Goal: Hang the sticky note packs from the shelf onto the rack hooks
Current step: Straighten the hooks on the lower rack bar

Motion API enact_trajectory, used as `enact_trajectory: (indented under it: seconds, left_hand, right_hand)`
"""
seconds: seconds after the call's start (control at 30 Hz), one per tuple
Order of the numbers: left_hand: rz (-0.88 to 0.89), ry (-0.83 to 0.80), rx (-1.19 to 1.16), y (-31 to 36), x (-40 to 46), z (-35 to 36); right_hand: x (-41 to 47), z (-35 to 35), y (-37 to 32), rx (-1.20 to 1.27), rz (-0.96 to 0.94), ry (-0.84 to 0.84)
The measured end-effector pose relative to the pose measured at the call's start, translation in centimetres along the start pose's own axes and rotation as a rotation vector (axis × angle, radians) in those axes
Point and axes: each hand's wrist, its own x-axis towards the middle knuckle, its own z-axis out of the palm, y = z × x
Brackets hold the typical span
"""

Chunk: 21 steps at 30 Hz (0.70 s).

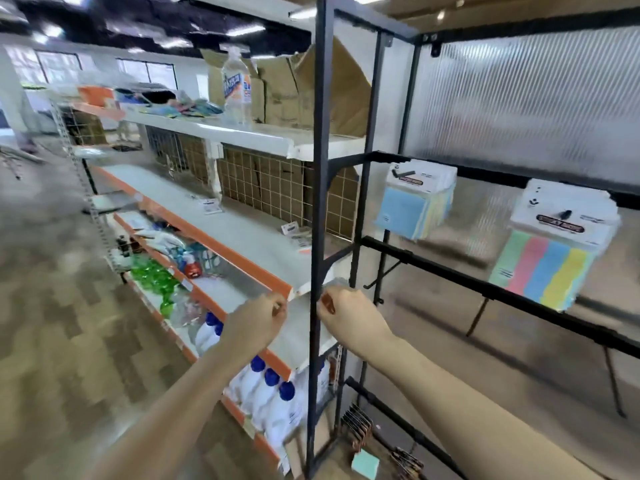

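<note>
Nearest, two bare forearms are reaching up and away from the bottom edge toward the corner where the shelf meets the black rack. The left hand (258,318) is sitting at the orange front edge of a white shelf (242,233), fingers curled; whether it is pinching anything is too blurred to tell. The right hand (346,315) is curling just beside the rack's front upright (317,237), and something clear and crinkled seems to be showing above its knuckles, though the blur is hiding what it is.

Low and near, white bottles with blue caps (270,386) are crowding the bottom shelf, and a mint-green pad (365,464) is lying on the floor by the rack's foot.

Farther right, the black crossbars are leaving open gaps between them, with bare hooks (375,289) jutting forward just right of the right hand. Beyond, two sticky note packs are already hanging on hooks: a blue-fronted pack (415,202) in the middle and a striped pack (554,251) of green, pink, blue and yellow at far right, well apart from each other.

Farthest, a clear bottle (237,88) and cardboard boxes (294,95) are standing on the top shelf, and open floor is stretching away at left.
</note>
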Motion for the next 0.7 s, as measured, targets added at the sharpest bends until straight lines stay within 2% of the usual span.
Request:
enact_trajectory:
  seconds: [0.17, 0.33, 0.7]
  left_hand:
    - [-0.097, -0.042, -0.014, -6.8, 1.5, -1.8]
    - [-0.145, -0.011, -0.054, -11.0, 2.8, -2.3]
    - [-0.255, -0.016, 0.021, -19.4, 9.7, -1.3]
  right_hand:
    - [5.5, 4.9, -4.2, -0.029, -0.021, -0.046]
    - [9.8, 8.5, -7.1, -0.009, -0.040, -0.082]
    - [20.8, 15.4, -9.9, 0.061, -0.087, -0.098]
